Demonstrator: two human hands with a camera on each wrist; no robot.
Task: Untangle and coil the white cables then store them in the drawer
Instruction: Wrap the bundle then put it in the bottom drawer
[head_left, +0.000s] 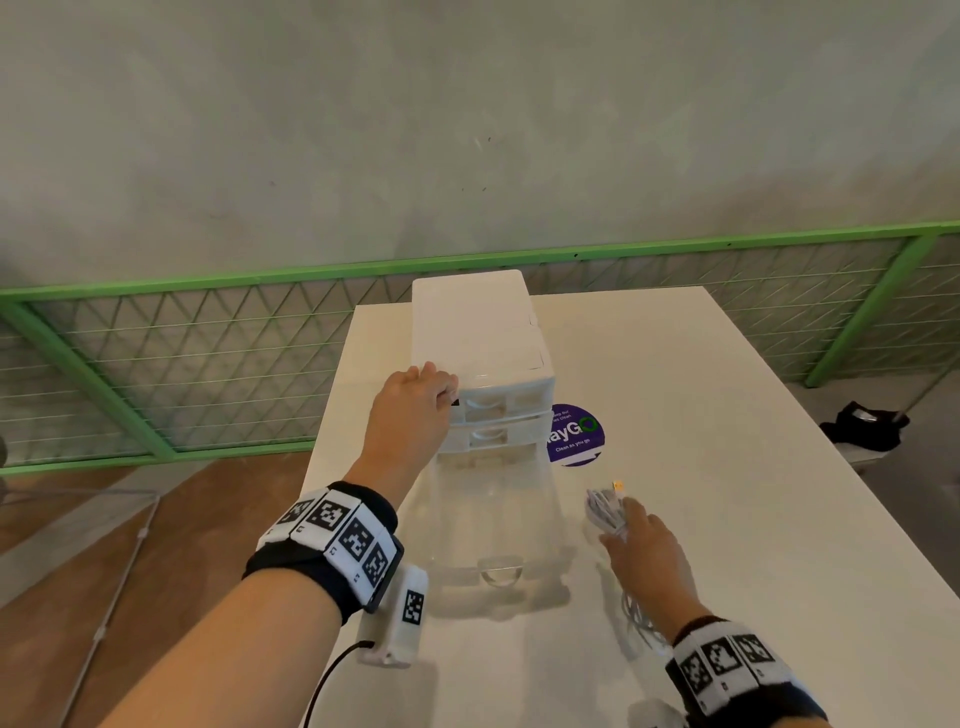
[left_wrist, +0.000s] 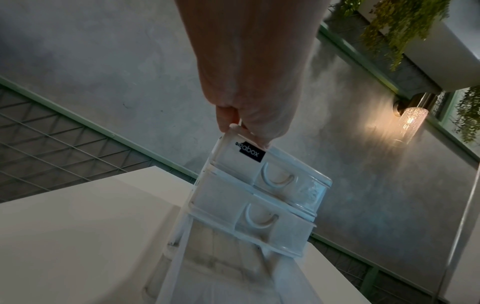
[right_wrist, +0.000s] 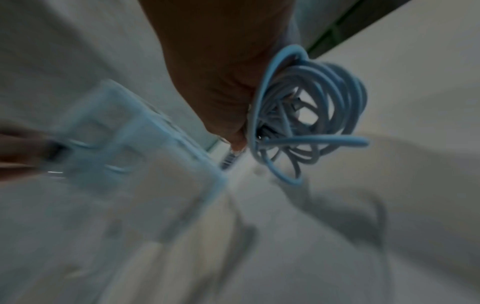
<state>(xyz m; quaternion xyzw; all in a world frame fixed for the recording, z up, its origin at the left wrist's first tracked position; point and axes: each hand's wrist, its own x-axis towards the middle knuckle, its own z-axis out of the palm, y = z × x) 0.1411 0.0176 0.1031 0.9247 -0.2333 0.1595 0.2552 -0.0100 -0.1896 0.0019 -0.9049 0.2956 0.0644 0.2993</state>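
A white plastic drawer unit (head_left: 478, 332) stands at the table's far middle, its clear bottom drawer (head_left: 493, 525) pulled out toward me. My left hand (head_left: 421, 400) grips the unit's top front left corner (left_wrist: 233, 133), fingers curled over the edge. My right hand (head_left: 644, 545) holds a coiled bundle of white cable (head_left: 605, 512) just right of the open drawer, above the table; in the right wrist view the cable loops (right_wrist: 309, 107) hang beside the fingers. More white cable (head_left: 641, 618) lies on the table under my right forearm.
A purple round sticker (head_left: 576, 436) lies on the white table (head_left: 727, 415) right of the unit. A white tagged device (head_left: 400, 618) with a black cord sits near the table's left edge. A green mesh fence (head_left: 208, 358) runs behind. A black object (head_left: 867, 423) lies beyond the right edge.
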